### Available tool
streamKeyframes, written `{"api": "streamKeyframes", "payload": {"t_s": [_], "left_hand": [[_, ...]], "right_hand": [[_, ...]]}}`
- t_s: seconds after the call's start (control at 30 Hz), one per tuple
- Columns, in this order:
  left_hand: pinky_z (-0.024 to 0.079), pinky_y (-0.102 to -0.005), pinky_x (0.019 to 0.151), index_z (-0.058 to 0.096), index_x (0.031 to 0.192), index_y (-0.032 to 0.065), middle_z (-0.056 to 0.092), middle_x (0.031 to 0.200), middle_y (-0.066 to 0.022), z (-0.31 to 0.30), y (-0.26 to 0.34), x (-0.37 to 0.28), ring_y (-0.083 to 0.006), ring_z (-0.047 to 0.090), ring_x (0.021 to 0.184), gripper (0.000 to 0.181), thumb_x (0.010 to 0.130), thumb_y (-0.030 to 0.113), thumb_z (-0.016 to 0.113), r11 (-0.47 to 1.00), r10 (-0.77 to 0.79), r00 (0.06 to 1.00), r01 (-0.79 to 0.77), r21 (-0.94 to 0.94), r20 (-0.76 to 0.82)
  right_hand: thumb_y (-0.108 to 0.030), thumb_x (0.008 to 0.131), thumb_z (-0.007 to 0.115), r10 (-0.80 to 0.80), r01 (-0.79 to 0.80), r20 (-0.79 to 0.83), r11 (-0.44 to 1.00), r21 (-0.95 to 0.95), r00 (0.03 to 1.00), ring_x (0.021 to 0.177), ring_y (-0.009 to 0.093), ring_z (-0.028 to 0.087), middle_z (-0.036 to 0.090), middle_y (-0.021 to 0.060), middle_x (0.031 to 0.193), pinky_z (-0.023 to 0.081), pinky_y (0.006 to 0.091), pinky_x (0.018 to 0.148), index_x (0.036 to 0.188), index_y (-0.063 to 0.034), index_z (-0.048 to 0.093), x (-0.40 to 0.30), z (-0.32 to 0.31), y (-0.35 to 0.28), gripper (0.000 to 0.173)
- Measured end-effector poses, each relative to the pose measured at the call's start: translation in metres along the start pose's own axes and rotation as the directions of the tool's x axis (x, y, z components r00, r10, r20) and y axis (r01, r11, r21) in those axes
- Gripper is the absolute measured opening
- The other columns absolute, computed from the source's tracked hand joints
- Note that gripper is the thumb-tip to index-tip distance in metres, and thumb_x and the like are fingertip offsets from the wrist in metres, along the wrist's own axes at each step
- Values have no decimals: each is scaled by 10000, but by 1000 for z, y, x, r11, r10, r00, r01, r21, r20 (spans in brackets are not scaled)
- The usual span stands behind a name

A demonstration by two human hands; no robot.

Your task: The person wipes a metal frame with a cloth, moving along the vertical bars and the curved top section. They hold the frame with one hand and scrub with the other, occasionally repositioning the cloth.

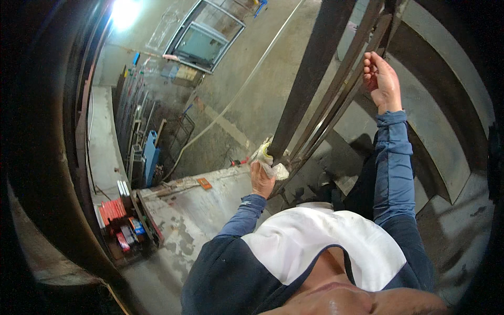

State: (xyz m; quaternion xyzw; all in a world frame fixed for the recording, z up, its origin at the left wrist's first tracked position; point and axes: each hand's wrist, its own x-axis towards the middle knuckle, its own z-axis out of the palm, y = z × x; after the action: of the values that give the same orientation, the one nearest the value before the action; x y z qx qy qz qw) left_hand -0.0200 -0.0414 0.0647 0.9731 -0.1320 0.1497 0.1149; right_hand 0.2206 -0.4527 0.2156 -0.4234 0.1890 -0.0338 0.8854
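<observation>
My left hand (263, 179) is closed around part of a crumpled white cloth or wrap (280, 171), beside the near end of a broad dark metal beam (311, 75). A yellowish ring-like edge (267, 151) shows among the white material. My right hand (382, 80) is raised beside narrower dark metal bars (340, 92), its fingers curled; whether it touches them or pinches something small cannot be told. The bars run beside the broad beam, from near my left hand to the top of the view.
Dark-edged steps (437, 106) curve along the right. A concrete ledge (224, 193) bears a small orange plate (204, 183). Left are upright metal profiles (132, 114) and a box (139, 204) of mixed packets. A hose (240, 88) crosses the floor near a framed window (204, 37).
</observation>
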Motion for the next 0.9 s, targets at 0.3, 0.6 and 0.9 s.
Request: {"api": "streamKeyframes", "payload": {"t_s": [0.3,0.6,0.9], "left_hand": [[341,-519,1042,317,1307,-132,400,1305,-333,24,-31,-40,-470,413,1206,900,714,369,774,980,-29,995,9,200,100],[363,-462,1021,327,1322,-123,429,1303,-307,-10,5,-2,-436,432,1206,781,792,297,717,845,-439,855,498,-194,276],[344,-492,1008,402,1338,-16,434,1311,-292,-13,62,75,-467,433,1188,557,873,197,620,909,-212,970,154,-387,-114]], "right_hand": [[-228,967,546,1,-1,2,1000,-21,1000,646,52,572,642,-12,807,488,178,539,994,-36,660,1,-2,5,225],[-230,953,572,-37,36,-15,998,-60,999,669,58,578,644,3,823,499,170,556,1018,-26,658,-3,-7,3,231],[-258,947,584,-35,45,47,971,-234,998,679,40,573,637,-14,819,493,162,551,1009,-44,666,-8,-2,6,237]]}}
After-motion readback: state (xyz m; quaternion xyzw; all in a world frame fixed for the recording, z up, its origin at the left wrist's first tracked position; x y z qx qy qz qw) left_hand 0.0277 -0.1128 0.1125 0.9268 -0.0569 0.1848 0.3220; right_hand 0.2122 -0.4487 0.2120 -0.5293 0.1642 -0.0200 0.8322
